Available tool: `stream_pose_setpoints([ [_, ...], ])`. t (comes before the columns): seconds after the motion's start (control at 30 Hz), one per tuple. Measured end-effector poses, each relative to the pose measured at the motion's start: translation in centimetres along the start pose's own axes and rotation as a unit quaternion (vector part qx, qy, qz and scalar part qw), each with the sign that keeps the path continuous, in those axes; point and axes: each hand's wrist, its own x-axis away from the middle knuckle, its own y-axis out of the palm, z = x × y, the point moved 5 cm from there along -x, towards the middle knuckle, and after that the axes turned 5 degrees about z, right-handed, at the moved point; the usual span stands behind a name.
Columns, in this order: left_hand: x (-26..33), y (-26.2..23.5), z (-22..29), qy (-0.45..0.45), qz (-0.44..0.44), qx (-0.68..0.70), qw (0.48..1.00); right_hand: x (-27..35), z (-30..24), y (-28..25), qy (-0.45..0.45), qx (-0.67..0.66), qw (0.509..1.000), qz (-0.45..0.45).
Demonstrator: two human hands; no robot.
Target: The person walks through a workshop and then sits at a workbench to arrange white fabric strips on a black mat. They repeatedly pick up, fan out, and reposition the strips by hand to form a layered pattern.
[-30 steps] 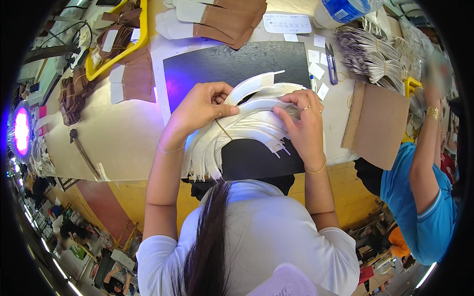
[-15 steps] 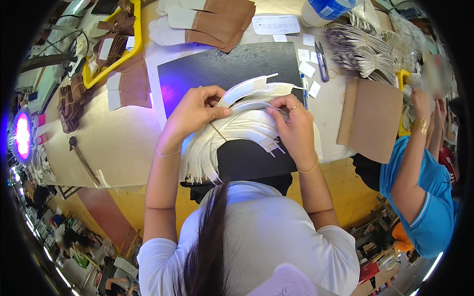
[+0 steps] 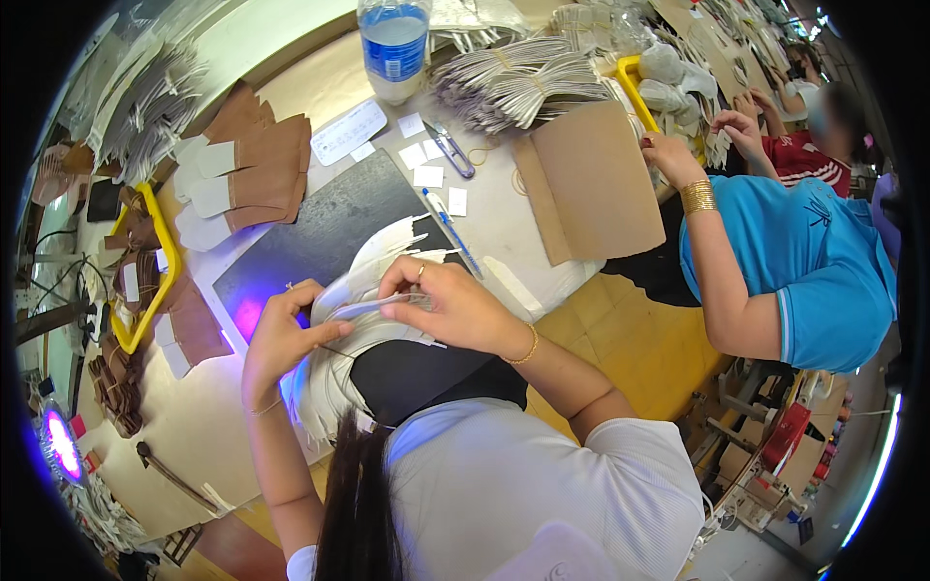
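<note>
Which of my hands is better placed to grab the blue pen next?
Probably your right hand: it is nearer the pen, which lies just beyond it. Your left hand is farther away. Both hold the white strips, so the right would first need to let go.

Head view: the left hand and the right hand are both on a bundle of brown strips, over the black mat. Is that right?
Not quite: the bundle of strips is white, not brown, as the head view shows. The left hand and the right hand are both on it, over the black mat.
</note>
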Motion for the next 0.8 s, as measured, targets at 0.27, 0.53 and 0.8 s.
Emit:
stream_pose_setpoints([
  [0.27,3.2,-0.2,1.8,0.124,-0.093,0.058,0.986,1.6,-0.9,1.2,0.002,-0.237,0.964,-0.117],
  [0.53,4.6,-1.0,0.4,0.122,-0.079,0.061,0.987,1.4,3.4,-2.8,0.02,0.091,0.987,0.128],
  [0.8,4.1,0.1,-1.0,0.06,0.037,0.273,0.959,-1.0,3.1,-0.7,-0.091,0.34,0.928,0.126],
])
